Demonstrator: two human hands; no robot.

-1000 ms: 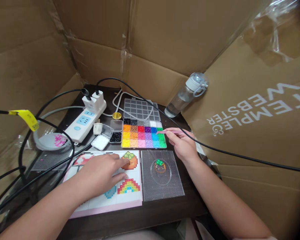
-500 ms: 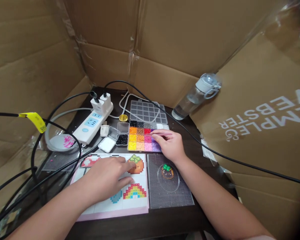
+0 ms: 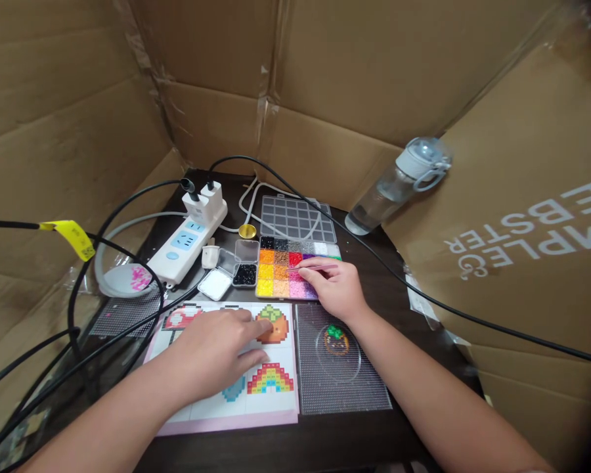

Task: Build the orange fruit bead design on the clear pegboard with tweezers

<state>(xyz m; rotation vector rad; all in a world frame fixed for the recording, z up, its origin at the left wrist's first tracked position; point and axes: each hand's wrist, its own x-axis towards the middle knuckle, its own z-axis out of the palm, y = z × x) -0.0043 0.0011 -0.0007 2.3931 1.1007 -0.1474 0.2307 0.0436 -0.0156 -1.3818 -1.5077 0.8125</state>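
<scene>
My left hand (image 3: 221, 351) rests on a printed pattern sheet (image 3: 201, 415), its index finger stretched onto the orange fruit picture (image 3: 276, 328) with green leaves. Between the fingertips of my right hand (image 3: 339, 290) are thin pink tweezers (image 3: 322, 267). Their tip is over the orange and pink compartments of a divided bead box (image 3: 288, 298); whether a bead is caught is too small to see. Below my right wrist lies a clear pegboard (image 3: 328, 394). On it a small bead piece (image 3: 335, 341) has a green top and an orange outline, inside a clear ring.
Behind the bead box lies its clear gridded lid (image 3: 298, 218). Small cases of black beads (image 3: 245, 274) and white (image 3: 215, 284) stand left of it. A power strip (image 3: 182, 246), looping black cables (image 3: 71, 309) and a tilted water bottle (image 3: 394, 190) surround these. Cardboard walls enclose the table.
The whole view has shifted slightly. Within the bead box, the tweezer tip sits a little lower than before. My left hand stays on the orange fruit picture.
</scene>
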